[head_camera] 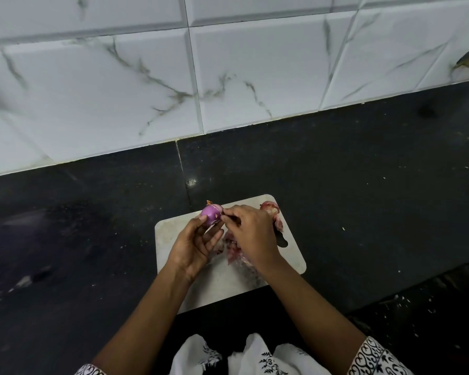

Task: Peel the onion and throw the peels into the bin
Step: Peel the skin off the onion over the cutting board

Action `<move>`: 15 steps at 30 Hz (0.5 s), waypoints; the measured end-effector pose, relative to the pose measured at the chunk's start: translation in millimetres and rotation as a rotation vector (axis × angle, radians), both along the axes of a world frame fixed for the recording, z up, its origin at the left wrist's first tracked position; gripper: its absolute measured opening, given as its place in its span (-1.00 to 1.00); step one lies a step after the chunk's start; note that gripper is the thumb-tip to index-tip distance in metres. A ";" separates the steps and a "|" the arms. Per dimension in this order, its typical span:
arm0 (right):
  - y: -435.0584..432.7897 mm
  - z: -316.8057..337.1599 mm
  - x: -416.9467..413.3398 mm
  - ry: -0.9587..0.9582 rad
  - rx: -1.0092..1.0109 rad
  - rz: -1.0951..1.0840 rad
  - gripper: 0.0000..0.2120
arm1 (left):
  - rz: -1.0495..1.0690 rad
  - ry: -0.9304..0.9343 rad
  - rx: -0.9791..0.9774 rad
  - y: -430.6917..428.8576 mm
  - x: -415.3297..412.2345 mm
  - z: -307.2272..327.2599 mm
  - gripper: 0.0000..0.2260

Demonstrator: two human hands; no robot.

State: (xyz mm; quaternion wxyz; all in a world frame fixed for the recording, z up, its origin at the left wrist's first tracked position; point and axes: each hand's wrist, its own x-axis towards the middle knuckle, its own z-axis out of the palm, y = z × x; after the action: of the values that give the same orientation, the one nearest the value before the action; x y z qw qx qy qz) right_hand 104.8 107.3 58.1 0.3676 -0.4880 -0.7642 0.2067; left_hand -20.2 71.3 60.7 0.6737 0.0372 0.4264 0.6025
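As our left hand (192, 244) grips the onion (210, 213) and right hand (252, 234) pinches skin (220, 209), tugging may flick peels (234, 249) past the board's (173, 228) edge.

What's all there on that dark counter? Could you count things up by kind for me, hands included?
round purple onion: 1
white cutting board: 1
heaps of pinkish onion peel: 2
bare hands: 2, the left hand and the right hand
Total: 6
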 end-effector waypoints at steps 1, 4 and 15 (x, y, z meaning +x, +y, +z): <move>0.2 1.2 0.1 0.001 0.007 -0.003 -0.87 | -0.001 0.008 0.004 0.1 0.0 -0.1 -0.87; 1.9 4.3 1.2 0.015 0.011 -0.001 -0.92 | -0.027 0.061 0.030 0.2 -2.2 -3.0 -0.87; 4.5 7.3 -9.0 0.120 -0.091 -0.059 -0.93 | -0.036 0.167 0.094 4.9 0.4 -5.8 -0.83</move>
State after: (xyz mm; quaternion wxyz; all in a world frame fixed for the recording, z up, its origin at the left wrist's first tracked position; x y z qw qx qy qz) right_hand 95.8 111.8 65.4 0.3962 -0.5132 -0.7158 0.2594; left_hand -19.8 76.2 54.9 0.6442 0.1267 0.4514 0.6044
